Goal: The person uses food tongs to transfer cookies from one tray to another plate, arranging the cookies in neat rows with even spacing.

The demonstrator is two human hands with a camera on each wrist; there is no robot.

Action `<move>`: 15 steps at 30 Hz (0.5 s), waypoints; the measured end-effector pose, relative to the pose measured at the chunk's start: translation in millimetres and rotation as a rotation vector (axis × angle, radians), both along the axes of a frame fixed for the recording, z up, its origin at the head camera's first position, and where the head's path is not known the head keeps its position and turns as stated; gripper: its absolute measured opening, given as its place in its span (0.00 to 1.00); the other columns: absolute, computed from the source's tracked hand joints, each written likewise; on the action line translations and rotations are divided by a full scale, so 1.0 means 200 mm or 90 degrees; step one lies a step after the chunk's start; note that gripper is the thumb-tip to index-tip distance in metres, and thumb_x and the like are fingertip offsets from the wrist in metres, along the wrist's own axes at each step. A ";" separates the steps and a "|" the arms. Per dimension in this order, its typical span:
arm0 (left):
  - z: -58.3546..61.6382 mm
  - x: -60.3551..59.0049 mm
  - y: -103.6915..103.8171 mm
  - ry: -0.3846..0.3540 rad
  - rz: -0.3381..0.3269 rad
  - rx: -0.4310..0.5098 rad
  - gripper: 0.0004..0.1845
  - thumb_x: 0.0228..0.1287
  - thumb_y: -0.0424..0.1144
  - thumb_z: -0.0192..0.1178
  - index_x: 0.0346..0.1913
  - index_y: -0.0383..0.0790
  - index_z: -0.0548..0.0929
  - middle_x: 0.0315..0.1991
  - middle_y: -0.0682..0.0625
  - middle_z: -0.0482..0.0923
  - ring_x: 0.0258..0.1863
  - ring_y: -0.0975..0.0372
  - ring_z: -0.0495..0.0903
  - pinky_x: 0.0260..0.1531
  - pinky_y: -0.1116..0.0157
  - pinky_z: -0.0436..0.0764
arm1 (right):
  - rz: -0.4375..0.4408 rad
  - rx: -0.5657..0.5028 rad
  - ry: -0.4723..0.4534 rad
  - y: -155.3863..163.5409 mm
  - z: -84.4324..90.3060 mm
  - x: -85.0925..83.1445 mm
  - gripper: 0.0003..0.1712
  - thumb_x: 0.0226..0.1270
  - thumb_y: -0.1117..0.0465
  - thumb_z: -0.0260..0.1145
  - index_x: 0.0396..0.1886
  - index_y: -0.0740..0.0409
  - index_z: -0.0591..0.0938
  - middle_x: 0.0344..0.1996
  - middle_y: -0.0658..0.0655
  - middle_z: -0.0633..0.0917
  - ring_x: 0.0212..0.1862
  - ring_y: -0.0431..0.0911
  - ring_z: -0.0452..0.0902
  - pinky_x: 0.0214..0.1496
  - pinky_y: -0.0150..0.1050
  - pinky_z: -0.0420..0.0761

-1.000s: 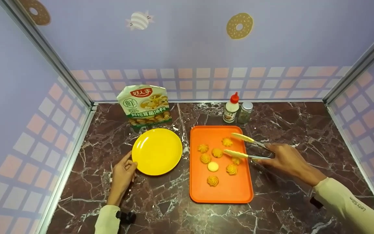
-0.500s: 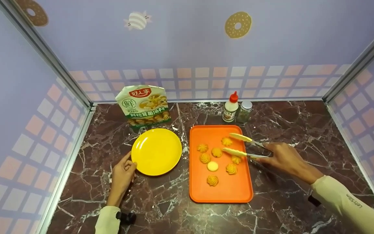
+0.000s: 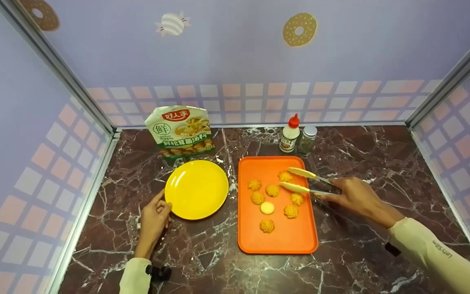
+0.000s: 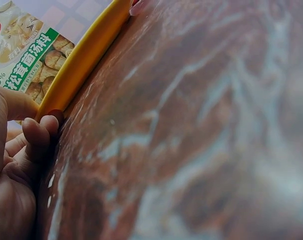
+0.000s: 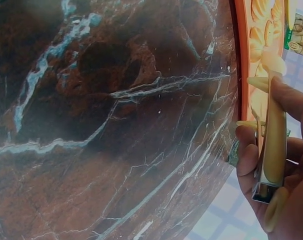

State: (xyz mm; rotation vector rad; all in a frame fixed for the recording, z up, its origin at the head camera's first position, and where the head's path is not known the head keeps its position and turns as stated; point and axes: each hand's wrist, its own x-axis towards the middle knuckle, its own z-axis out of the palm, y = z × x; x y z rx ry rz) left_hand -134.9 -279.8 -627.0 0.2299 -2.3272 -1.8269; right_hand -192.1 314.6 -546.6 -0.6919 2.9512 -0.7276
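Plate [image 3: 196, 190] lay left of tray [image 3: 278, 243]; cookies [image 3: 291, 211] on tray, your tongs [image 3: 295, 188] across its right edge. Pouch [image 3: 182, 132] stood behind plate; bottle [image 3: 289, 134], jar [image 3: 307, 141] at its right, behind tray.

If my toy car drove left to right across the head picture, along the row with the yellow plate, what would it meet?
left hand → yellow plate → orange tray → right hand

Around orange tray [image 3: 278, 241]: passable over worktop [image 3: 218, 263] at six o'clock, tight at nine beside yellow plate [image 3: 196, 189]. Blocked between twelve and one by bottle [image 3: 289, 136] and jar [image 3: 307, 139], at ten by packet [image 3: 181, 132], at two by tongs [image 3: 296, 188], at three by right hand [image 3: 357, 197], at plate's eight by left hand [image 3: 154, 215].
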 end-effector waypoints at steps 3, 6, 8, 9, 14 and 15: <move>0.00 0.00 0.00 0.000 0.000 0.003 0.30 0.77 0.23 0.61 0.79 0.28 0.73 0.28 0.39 0.81 0.14 0.62 0.75 0.10 0.71 0.74 | 0.007 0.004 0.006 0.00 0.01 -0.02 0.15 0.68 0.49 0.83 0.33 0.51 0.88 0.18 0.43 0.75 0.20 0.38 0.66 0.21 0.36 0.68; 0.00 0.00 0.00 0.002 -0.001 0.001 0.30 0.77 0.23 0.62 0.79 0.28 0.73 0.28 0.38 0.81 0.14 0.62 0.75 0.10 0.71 0.74 | 0.017 0.009 0.019 0.00 0.02 -0.03 0.15 0.69 0.49 0.83 0.32 0.50 0.87 0.19 0.43 0.77 0.21 0.39 0.68 0.23 0.38 0.71; 0.00 0.00 0.00 0.003 -0.001 0.000 0.30 0.77 0.23 0.62 0.79 0.29 0.73 0.28 0.37 0.81 0.14 0.62 0.75 0.10 0.71 0.74 | 0.021 0.011 0.025 0.00 0.03 -0.04 0.15 0.69 0.49 0.83 0.31 0.49 0.86 0.19 0.43 0.77 0.21 0.40 0.69 0.24 0.39 0.73; 0.00 0.00 0.00 0.004 -0.001 -0.001 0.30 0.77 0.24 0.61 0.79 0.29 0.74 0.28 0.37 0.81 0.14 0.62 0.75 0.10 0.71 0.74 | 0.023 0.012 0.028 0.00 0.03 -0.04 0.16 0.69 0.48 0.83 0.31 0.50 0.86 0.19 0.42 0.78 0.21 0.40 0.70 0.24 0.39 0.73; 0.01 0.01 0.00 0.007 -0.004 -0.007 0.30 0.78 0.25 0.62 0.80 0.32 0.74 0.29 0.35 0.81 0.14 0.61 0.75 0.10 0.71 0.74 | 0.021 0.013 0.026 -0.01 0.03 -0.04 0.17 0.69 0.47 0.82 0.29 0.49 0.85 0.18 0.43 0.76 0.20 0.40 0.68 0.23 0.39 0.72; 0.01 0.01 0.00 0.008 -0.005 -0.008 0.30 0.78 0.25 0.62 0.80 0.31 0.74 0.29 0.35 0.82 0.14 0.61 0.75 0.10 0.71 0.74 | 0.019 0.012 0.026 -0.01 0.03 -0.04 0.18 0.69 0.47 0.82 0.29 0.49 0.84 0.18 0.43 0.76 0.20 0.40 0.68 0.23 0.39 0.71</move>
